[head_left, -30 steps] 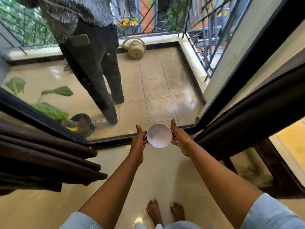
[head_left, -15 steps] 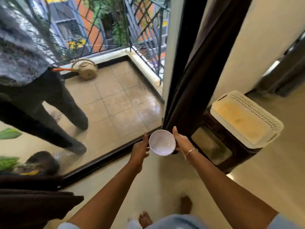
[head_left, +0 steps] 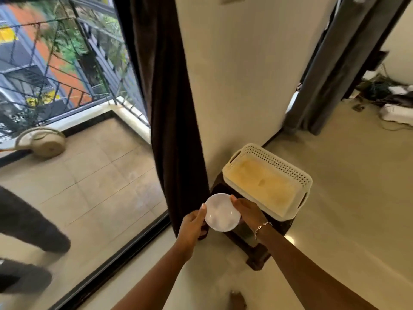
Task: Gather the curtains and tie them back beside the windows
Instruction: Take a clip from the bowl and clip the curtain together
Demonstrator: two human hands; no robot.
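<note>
Now both hands (head_left: 192,225) hold bowl (head_left: 222,213).

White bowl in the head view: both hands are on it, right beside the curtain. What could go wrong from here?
1. The left hand and right hand both hold the white bowl by its rim above the hard floor; a slip could drop it.
2. With both hands taken, the dark curtain beside them cannot be gathered or tied.
3. The basket covers most of the stool, so setting the bowl down there looks awkward.
</note>
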